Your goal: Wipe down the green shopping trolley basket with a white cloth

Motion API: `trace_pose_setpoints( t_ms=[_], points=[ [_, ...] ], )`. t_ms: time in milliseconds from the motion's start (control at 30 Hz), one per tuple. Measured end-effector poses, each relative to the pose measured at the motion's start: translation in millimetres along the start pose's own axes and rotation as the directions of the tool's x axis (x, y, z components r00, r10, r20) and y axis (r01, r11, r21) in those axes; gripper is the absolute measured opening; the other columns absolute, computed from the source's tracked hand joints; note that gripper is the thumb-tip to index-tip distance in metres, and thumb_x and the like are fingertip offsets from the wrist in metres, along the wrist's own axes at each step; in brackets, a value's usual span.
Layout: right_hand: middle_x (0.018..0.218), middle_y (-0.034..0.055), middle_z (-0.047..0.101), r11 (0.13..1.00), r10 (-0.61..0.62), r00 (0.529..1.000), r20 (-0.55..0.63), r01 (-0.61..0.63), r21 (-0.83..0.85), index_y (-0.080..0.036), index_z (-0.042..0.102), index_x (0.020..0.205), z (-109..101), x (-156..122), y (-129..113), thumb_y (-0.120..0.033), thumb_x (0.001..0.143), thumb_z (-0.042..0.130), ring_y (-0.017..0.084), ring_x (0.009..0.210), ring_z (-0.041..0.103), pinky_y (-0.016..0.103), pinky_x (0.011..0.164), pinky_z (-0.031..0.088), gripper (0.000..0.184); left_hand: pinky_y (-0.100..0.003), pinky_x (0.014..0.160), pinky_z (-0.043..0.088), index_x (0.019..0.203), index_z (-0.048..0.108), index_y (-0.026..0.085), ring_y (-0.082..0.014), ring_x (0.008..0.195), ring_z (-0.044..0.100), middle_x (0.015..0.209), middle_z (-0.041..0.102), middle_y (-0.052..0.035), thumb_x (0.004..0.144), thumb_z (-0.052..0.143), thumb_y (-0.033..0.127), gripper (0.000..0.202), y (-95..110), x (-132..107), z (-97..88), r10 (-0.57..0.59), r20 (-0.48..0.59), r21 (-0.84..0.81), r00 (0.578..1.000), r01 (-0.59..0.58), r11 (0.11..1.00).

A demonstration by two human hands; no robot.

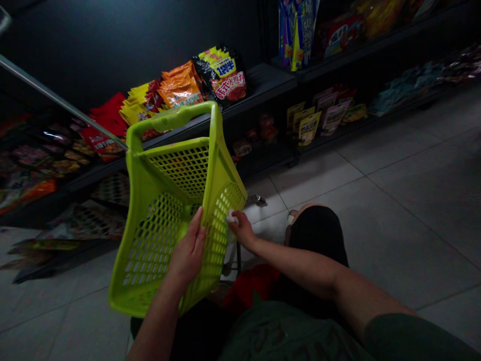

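Observation:
A lime-green plastic shopping basket (220, 155) with lattice walls is tilted in front of me, its open side facing left and nothing visible inside. My left hand (188, 258) grips the basket's near rim, thumb and fingers along the edge. A crumpled white wipe (232, 217) is pinched in my right hand (244, 231) and pressed to the outer face of the basket's right wall. Part of the wipe is hidden by my fingers. A thin metal pole (63, 103) runs from the upper left to the basket's handle corner.
Dark shelves (263, 80) run across the back. They bear orange noodle packets (180, 85), black-and-yellow packets (225, 75) and tall blue boxes (298, 35). Lower down stand yellow pouches (308, 128). My bent knee (319, 233) is at the right, above the tiled floor (406, 215).

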State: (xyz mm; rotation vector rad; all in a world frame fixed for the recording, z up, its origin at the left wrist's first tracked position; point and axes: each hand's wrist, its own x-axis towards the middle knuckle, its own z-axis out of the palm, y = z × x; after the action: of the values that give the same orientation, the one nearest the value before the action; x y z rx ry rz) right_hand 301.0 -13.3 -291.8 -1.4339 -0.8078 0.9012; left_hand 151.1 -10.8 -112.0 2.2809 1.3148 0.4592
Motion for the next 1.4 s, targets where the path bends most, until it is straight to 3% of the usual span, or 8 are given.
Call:
trace_pose_setpoints(
  t_ms=[167,333,433,633,833,933,1167,1400],
  points=[
    [0.101,0.0020,0.061,0.989,-0.150,0.933,0.327,0.147,0.035,-0.022,0.065,0.096,4.6,-57.8,9.2,-0.013,0.070,0.068,0.020,0.098,0.059,0.035,0.093,0.048,0.028,-0.046,0.122,0.030,0.158,0.029,0.022,-0.0240,0.147,0.038,0.161,0.037,-0.0095,0.103,0.033,0.043,0.058,-1.5,-0.4,0.2,-0.002,-0.012,-0.001,1.000,0.002,1.000],
    [0.108,0.0042,0.060,0.999,0.019,0.999,-0.046,-0.017,0.034,-0.022,0.063,0.104,-9.7,-7.2,-9.9,-0.015,0.075,0.062,0.021,0.105,0.057,0.039,0.100,0.046,0.030,-0.047,0.122,0.030,0.158,0.028,0.025,-0.0241,0.147,0.038,0.161,0.039,-0.0083,0.103,0.034,0.043,0.058,0.6,0.9,0.4,-0.007,-0.011,-0.001,1.000,0.007,1.000],
    [0.105,0.0037,0.060,1.000,0.002,0.995,0.095,-0.001,-0.004,-0.022,0.064,0.101,-2.4,-29.4,-9.4,-0.010,0.072,0.063,0.022,0.104,0.057,0.040,0.099,0.047,0.031,-0.047,0.122,0.029,0.158,0.029,0.025,-0.0236,0.148,0.037,0.160,0.039,-0.0080,0.103,0.034,0.043,0.058,2.2,2.2,0.9,0.001,-0.020,-0.005,1.000,-0.001,1.000],
    [0.106,0.0032,0.060,0.953,-0.302,0.704,0.643,0.246,0.179,-0.023,0.068,0.088,1.8,-115.5,0.5,-0.018,0.074,0.072,0.020,0.105,0.059,0.033,0.093,0.050,0.016,-0.045,0.121,0.032,0.156,0.033,0.025,-0.0232,0.147,0.038,0.160,0.040,-0.0079,0.103,0.035,0.043,0.056,2.9,1.6,0.7,-0.008,-0.037,-0.033,0.999,0.007,0.999],
    [0.100,0.0031,0.057,0.997,-0.074,0.992,0.105,0.071,0.034,-0.021,0.066,0.094,-8.7,-27.0,-20.4,-0.010,0.071,0.059,0.021,0.100,0.057,0.037,0.095,0.048,0.026,-0.044,0.121,0.032,0.156,0.032,0.024,-0.0230,0.148,0.036,0.161,0.037,-0.0073,0.103,0.036,0.043,0.057,1.6,2.2,1.3,0.006,-0.035,-0.065,0.999,-0.008,0.998],
    [0.100,0.0031,0.056,1.000,0.003,1.000,0.014,-0.003,0.019,-0.021,0.064,0.093,-3.1,-25.6,-19.9,-0.008,0.069,0.059,0.021,0.099,0.056,0.039,0.096,0.047,0.028,-0.045,0.122,0.032,0.156,0.033,0.023,-0.0233,0.148,0.036,0.161,0.038,-0.0081,0.103,0.036,0.043,0.057,3.0,3.3,1.6,0.006,-0.043,-0.068,0.999,-0.009,0.998],
    [0.096,0.0019,0.057,0.983,-0.181,0.880,0.439,0.146,0.113,-0.023,0.067,0.081,2.4,-100.8,0.7,-0.006,0.064,0.070,0.020,0.096,0.059,0.034,0.088,0.051,0.024,-0.044,0.123,0.029,0.156,0.032,0.024,-0.0226,0.148,0.036,0.161,0.038,-0.0075,0.103,0.035,0.044,0.057,1.3,1.8,2.0,-0.003,-0.039,-0.063,0.999,0.000,0.998],
    [0.092,0.0009,0.060,0.998,0.069,0.996,-0.054,-0.069,-0.003,-0.022,0.064,0.087,-5.7,-2.9,-4.4,-0.011,0.066,0.063,0.021,0.093,0.057,0.040,0.093,0.049,0.023,-0.046,0.122,0.031,0.156,0.032,0.026,-0.0241,0.146,0.039,0.161,0.039,-0.0071,0.103,0.036,0.044,0.057,0.2,1.3,1.4,-0.020,-0.034,-0.050,0.999,0.018,0.999]
  ],
)
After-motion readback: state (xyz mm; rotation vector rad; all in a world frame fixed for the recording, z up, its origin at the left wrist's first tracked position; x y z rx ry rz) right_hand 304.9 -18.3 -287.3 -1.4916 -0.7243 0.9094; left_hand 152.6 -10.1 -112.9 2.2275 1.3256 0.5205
